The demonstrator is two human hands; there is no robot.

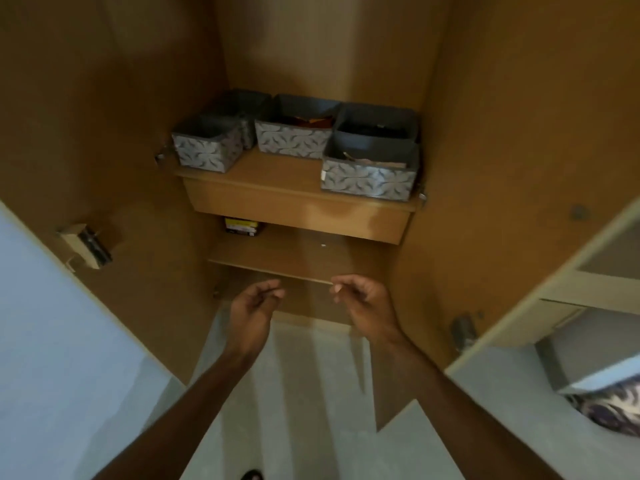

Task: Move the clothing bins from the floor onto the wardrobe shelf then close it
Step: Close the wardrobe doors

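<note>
Our left hand (254, 304) and right hand (365, 303) hung empty, fingers loosely curled. The fabric bins (292, 143) on the shelf (277, 171) looked light and soft-sided; we judged opposite rims the best hold.

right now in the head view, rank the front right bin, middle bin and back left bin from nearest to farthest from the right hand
From the right hand:
1. front right bin, at the front edge of the shelf, right side.
2. middle bin, centre, set further back.
3. back left bin, rear left corner.
</note>
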